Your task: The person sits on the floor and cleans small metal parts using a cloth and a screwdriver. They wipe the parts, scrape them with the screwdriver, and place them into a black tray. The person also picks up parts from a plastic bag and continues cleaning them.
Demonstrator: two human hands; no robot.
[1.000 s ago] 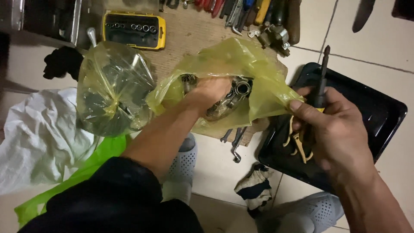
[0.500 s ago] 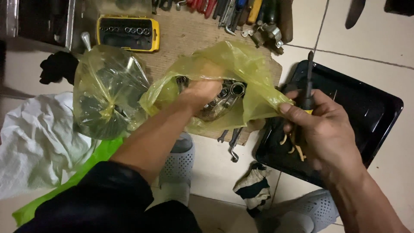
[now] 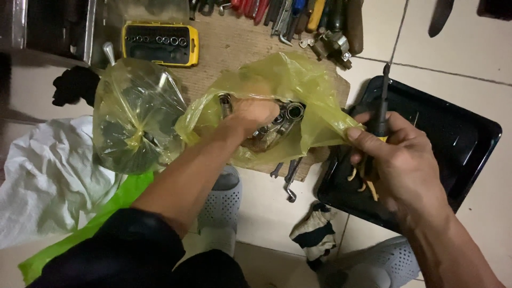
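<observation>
Open bag [image 3: 298,85]: translucent yellow plastic, the landmark for all the rest.
Metal sockets [image 3: 285,114] inside it: silver-grey.
Tied bag [image 3: 136,114] to its left: paler translucent yellow, dark shapes showing through.
Socket case [image 3: 160,42] above and left: bright yellow frame, black inside.
Board [image 3: 224,48] under the open bag: brown.
Tray [image 3: 458,133] to its right: glossy black.
Screwdriver [image 3: 381,106] beside its right edge: black shaft, yellow and black handle.
Sheet [image 3: 48,176] far left: white.
Strip [image 3: 106,213] lower left: bright green.
Rag [image 3: 314,232] below: white with dark blue stripes.
Floor [image 3: 442,58]: cream tiles, dark grout lines.
Sleeve [image 3: 138,250]: black.
</observation>
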